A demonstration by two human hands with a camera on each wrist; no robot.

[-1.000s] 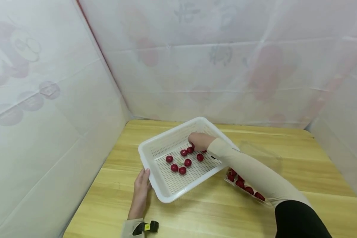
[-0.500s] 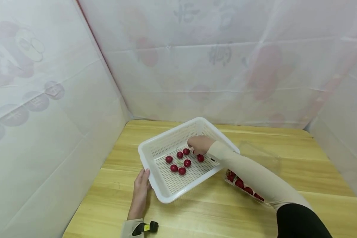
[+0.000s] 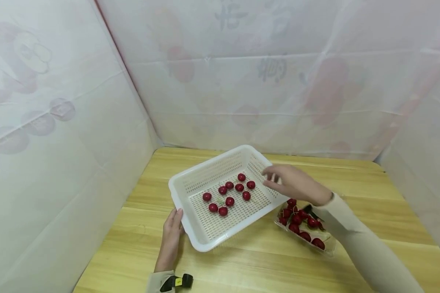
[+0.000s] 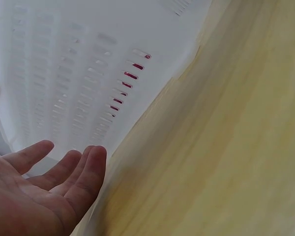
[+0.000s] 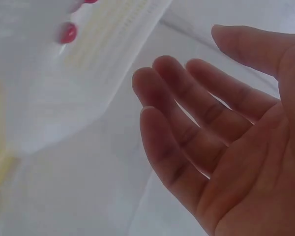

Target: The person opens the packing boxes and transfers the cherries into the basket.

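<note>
A white perforated plastic basket [image 3: 232, 235] stands askew on the table, with several dark red cherries [image 3: 229, 201] spread over its floor. At its left end, my left hand [image 3: 171, 234] touches the rim. In the left wrist view the left hand's [image 4: 54, 191] fingers are extended beside the basket's slotted wall [image 4: 88, 64]. My right hand [image 3: 297, 183] is over the basket's right end, fingers loosely bent, holding nothing. The right wrist view shows the right hand's [image 5: 211, 123] bare palm. Below it, a clear plastic box [image 3: 328, 246] contains several more cherries [image 3: 296, 219], partly covered by the forearm.
The wooden table [image 3: 249, 264] carries the basket and the box side by side. White printed sheeting [image 3: 242, 81] encloses the back and both sides. A black strap with a small device [image 3: 178, 281] is on my left wrist.
My right hand has drawn back from inside the basket to its right rim, uncovering cherries there and more of the clear box. My left hand stays at the left rim.
</note>
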